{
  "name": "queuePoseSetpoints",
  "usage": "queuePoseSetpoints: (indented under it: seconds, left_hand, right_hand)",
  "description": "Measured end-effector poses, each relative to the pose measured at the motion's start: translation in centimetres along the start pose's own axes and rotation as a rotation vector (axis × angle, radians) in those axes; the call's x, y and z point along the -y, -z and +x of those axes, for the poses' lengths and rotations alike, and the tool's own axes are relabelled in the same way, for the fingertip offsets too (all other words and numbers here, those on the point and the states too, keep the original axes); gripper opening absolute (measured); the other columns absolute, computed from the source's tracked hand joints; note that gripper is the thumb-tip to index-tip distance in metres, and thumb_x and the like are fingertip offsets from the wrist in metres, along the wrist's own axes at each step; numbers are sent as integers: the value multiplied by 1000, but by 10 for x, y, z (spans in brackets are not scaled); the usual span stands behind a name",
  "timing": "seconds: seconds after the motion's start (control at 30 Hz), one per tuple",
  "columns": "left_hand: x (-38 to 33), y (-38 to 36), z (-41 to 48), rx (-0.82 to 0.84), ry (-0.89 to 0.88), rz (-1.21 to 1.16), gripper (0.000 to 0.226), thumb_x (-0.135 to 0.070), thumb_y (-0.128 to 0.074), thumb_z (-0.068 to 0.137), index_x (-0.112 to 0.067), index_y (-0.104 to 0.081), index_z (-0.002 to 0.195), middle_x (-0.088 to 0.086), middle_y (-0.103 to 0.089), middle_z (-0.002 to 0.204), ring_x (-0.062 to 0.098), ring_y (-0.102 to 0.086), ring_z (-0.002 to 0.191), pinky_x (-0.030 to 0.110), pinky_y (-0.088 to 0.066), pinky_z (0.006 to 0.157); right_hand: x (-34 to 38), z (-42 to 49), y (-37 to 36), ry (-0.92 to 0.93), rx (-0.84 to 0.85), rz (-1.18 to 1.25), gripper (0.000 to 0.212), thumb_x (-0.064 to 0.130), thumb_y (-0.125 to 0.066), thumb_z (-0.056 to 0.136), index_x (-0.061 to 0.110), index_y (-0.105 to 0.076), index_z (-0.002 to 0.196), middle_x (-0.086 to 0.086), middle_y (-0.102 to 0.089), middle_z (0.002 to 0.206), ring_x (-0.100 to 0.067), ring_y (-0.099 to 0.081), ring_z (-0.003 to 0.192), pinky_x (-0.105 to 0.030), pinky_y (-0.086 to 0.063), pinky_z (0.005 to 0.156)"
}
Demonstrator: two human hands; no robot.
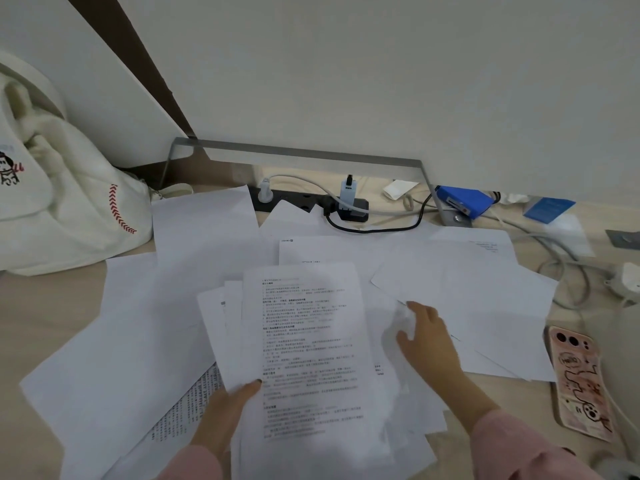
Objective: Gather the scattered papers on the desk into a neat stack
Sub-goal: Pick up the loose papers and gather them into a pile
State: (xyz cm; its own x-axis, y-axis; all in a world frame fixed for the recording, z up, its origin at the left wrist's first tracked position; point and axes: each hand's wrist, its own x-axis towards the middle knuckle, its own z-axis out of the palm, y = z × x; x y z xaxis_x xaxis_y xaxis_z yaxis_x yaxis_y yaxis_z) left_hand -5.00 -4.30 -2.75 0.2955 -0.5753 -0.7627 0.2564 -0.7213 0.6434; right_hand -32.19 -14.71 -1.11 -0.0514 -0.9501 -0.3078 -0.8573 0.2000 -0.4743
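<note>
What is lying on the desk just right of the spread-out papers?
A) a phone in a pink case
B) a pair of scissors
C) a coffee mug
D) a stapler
A: a phone in a pink cartoon case lies at the right edge of the papers, camera side up.
</note>
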Motion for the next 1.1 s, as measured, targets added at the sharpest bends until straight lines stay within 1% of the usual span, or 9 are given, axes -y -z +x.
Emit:
queuePoseSetpoints:
  seconds: [0.2, 0.3, 0.47, 0.53, 0.6, 0.77, 0.83, 1.0, 1.1]
  left_hand:
    - [-8, -6, 2, -87, -30, 43, 4, -15, -65, 83, -17, -63, 81, 5, -67, 83, 29, -63, 87, 39, -46, 89]
    - [-9, -12, 2, -79, -47, 48, 8, -14, -64, 84, -18, -64, 77, 5, -68, 82, 28, -64, 87, 35, -47, 80]
    - [-13, -21, 2, -78, -66, 56, 8, -11, -62, 85, -12, -63, 94, 2, -66, 81, 23, -62, 79, 28, -45, 71]
    - [-13, -24, 2, -79, -71, 58, 11, -10, -61, 86, -11, -63, 96, 2, -66, 81, 23, -61, 80, 29, -44, 75]
    - [-12, -24, 3, -77, -67, 70, 13, -11, -61, 86, -10, -63, 99, 3, -66, 84, 25, -61, 84, 30, -44, 77]
    - [-12, -25, 4, -66, -64, 80, 9, -9, -60, 86, -12, -62, 94, -1, -64, 81, 19, -59, 76, 23, -42, 63]
    - [-13, -25, 4, -66, -62, 78, 6, -8, -60, 86, -13, -63, 88, -1, -64, 81, 20, -59, 76, 25, -43, 66]
    - [-10, -25, 6, -72, -44, 95, 13, -10, -60, 86, -8, -63, 98, 3, -65, 83, 26, -60, 85, 35, -44, 85]
    - [-9, -25, 4, -70, -42, 99, 14, -11, -61, 86, -8, -64, 99, 6, -67, 88, 30, -61, 93, 40, -45, 93]
  right_hand:
    - [-51, 24, 23, -90, 6, -328, 62, 19, -54, 86, 9, -27, 141, -17, -31, 145, -32, -38, 130, -35, -33, 105]
    - [-65, 27, 24, -94, 52, -403, 54, 18, -49, 87, 11, -30, 137, -15, -43, 131, -31, -48, 117, -35, -43, 93]
    - [-72, 29, 24, 22, 18, -665, 45, 10, -40, 92, 15, -28, 136, -8, -48, 122, -20, -54, 108, -24, -48, 77]
    - [-75, 32, 25, 24, 18, -665, 41, 9, -40, 91, 13, -33, 132, -8, -50, 119, -21, -55, 105, -26, -47, 74]
    - [-76, 32, 26, 11, 2, -607, 34, 10, -41, 90, 10, -39, 124, -9, -54, 113, -24, -56, 101, -28, -42, 67]
    - [-78, 29, 34, -20, -72, -409, 4, 12, -43, 90, 8, -42, 91, -9, -54, 85, -27, -50, 76, -30, -32, 56]
    - [-80, 28, 36, -90, -136, -253, 9, 12, -46, 89, 9, -42, 82, -8, -51, 76, -26, -46, 68, -31, -32, 53]
    - [-70, 24, 45, -174, -199, 91, 9, 13, -46, 91, 7, -47, 85, -8, -52, 66, -24, -47, 58, -30, -32, 50]
    - [-50, 18, 55, -167, -118, 360, 10, 13, -45, 93, 6, -52, 90, -9, -54, 72, -20, -45, 57, -30, -32, 53]
